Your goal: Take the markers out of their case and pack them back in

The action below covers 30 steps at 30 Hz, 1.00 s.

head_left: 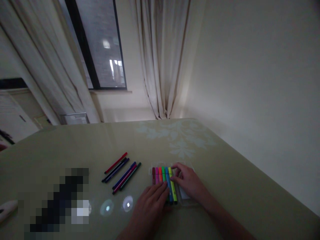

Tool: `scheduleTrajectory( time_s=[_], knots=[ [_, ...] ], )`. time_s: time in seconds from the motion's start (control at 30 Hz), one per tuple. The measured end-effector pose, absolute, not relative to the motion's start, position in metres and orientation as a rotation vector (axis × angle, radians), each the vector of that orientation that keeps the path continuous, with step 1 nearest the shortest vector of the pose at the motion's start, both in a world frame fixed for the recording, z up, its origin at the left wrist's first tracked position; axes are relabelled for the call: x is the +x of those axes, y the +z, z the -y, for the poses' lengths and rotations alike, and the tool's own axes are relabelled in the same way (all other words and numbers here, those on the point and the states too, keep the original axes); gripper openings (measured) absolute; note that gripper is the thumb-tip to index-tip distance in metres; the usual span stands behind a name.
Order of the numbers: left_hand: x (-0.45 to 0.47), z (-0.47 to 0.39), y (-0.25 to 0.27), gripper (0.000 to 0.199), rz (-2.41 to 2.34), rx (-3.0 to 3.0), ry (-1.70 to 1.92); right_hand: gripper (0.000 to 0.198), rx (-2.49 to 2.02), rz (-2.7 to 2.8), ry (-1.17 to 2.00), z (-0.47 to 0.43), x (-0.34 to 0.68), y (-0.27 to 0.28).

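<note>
A row of felt-tip pens lies side by side in a clear plastic case (186,202) on the table. From left to right I see a dark red pen (153,174), a magenta pen (157,175), an orange pen (160,174), a green pen (163,173), a blue pen (171,195) and a yellow pen (174,193). My left hand (152,203) rests flat across their lower parts, fingers stretched out, hiding some of them. Beside the yellow pen's upper end is my right hand (187,180), its thumb and forefinger apart at the pen's edge.
Left of the case lie several loose pens, among them a red pen (116,162) and a dark green pen (130,176). A blurred-out dark object (57,200) and a white object (8,210) are farther left on the table (75,146). A wall (262,100) borders the right side.
</note>
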<state>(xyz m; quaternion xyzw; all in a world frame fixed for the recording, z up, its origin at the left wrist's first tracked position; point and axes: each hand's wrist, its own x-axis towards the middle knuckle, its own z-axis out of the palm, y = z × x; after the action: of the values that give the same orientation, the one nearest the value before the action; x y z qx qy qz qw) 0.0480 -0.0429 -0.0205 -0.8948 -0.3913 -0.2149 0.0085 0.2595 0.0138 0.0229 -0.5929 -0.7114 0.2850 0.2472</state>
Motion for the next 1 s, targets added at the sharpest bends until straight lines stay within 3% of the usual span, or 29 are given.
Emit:
scheduleTrajectory(
  time_s=[0.37,0.77,1.0],
  knots=[
    [0.05,0.046,-0.016,0.052,1.175,-2.885,-0.675,0.039,-1.44,2.306,0.449,-0.012,0.239,0.02],
    [0.053,0.048,-0.006,0.059,1.26,-2.898,-0.658,0.038,-1.47,2.22,0.511,-0.019,0.241,0.016],
    [0.055,0.046,-0.013,0.05,1.151,-2.851,-0.647,0.035,-1.468,2.219,0.399,-0.017,0.25,0.016]
  ],
)
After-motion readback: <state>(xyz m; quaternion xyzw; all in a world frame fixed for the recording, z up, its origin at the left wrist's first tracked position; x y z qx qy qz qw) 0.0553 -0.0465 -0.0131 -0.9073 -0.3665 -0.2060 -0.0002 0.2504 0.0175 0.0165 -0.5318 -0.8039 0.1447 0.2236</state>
